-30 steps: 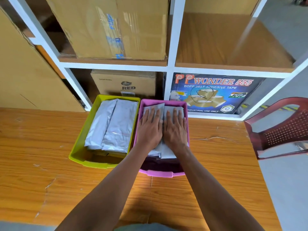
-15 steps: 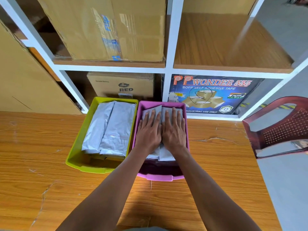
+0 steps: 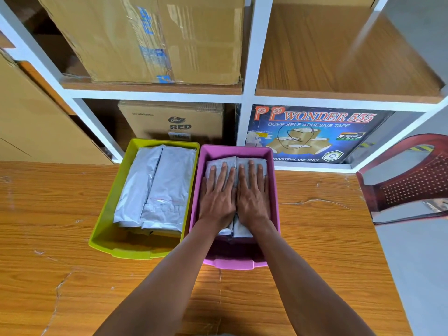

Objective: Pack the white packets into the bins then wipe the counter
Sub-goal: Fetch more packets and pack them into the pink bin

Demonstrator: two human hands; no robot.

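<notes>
Head view: left hand (image 3: 218, 197) and right hand (image 3: 253, 197) lie flat side by side, fingers spread, palms down on the white packets (image 3: 238, 163) inside the pink bin (image 3: 275, 190) — gripping nothing. Just beside it on the table (image 3: 60, 238), the green bin (image 3: 106, 214) holds more packets (image 3: 160, 185).

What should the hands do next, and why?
Probably lift both hands out of the pink bin. The left hand and right hand lie flat on its white packets, which look settled, the green bin is filled too, and no packets show on the counter, so wiping likely comes next.
</notes>
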